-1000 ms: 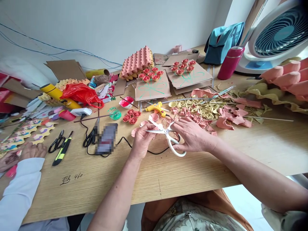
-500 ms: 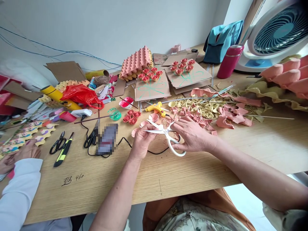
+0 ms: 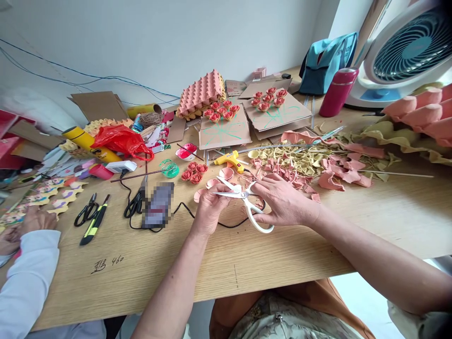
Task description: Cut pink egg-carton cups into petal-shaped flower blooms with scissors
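Note:
White-handled scissors (image 3: 259, 217) are in my right hand (image 3: 284, 201), its fingers at the handle loops. Their blades stand apart and point left, over the table. My left hand (image 3: 211, 209) is closed in a pinch at the blades; a small pale bit shows there, but I cannot make out what the fingers hold. Just beyond the hands lie pink egg-carton cups (image 3: 226, 174), partly covered by the blades. A yellow glue gun (image 3: 230, 160) rests behind them, its black cord running under my hands. Several red carton roses (image 3: 194, 173) sit to the left.
Pink and yellow carton scraps (image 3: 300, 162) spread on the right. Roses stand on cardboard sheets (image 3: 226, 134) behind. Black scissors (image 3: 86, 212) and a utility knife (image 3: 95, 221) lie left, near a co-worker's white sleeve (image 3: 33, 268). A magenta bottle (image 3: 339, 92) stands beside a fan (image 3: 413, 47).
The view has shifted very slightly. Both hands and the scissors keep nearly the same pose, with the blades still apart.

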Motion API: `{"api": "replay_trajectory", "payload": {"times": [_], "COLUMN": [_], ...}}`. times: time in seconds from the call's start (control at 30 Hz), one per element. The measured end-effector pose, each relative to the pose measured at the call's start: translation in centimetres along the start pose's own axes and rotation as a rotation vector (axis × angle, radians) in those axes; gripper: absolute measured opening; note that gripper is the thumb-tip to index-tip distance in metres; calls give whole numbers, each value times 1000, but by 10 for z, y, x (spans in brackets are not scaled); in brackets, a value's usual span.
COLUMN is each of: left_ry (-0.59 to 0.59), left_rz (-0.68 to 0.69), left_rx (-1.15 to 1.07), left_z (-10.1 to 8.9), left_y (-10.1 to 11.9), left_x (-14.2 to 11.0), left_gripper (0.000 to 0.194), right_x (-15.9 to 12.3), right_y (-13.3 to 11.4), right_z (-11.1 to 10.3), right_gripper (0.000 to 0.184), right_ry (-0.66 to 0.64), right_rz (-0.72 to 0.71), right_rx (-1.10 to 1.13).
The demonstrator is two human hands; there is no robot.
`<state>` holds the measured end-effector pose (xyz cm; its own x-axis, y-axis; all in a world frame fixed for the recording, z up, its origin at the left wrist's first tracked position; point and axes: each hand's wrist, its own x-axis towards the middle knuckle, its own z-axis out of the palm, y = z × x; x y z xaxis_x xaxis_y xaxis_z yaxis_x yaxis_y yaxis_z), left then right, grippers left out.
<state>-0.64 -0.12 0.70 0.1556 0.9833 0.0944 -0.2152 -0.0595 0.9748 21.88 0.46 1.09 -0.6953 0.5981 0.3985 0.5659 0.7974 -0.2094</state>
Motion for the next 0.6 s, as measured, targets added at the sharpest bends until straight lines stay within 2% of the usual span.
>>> {"api": "replay_trajectory", "payload": {"times": [0.37, 0.6], "left_ry": [6, -32], "left_rz": [14, 23], "left_rx": [-7, 11], "left_z": [0, -2], "left_y": [1, 3], "left_x": [0, -1], "left_gripper": [26, 21], "right_x": [1, 0], "right_y": [-2, -1], "right_z": [-2, -2], "right_gripper": [33, 32], "right_ry": [33, 33], "right_rz": [-16, -14], "right_rx": [117, 134]}}
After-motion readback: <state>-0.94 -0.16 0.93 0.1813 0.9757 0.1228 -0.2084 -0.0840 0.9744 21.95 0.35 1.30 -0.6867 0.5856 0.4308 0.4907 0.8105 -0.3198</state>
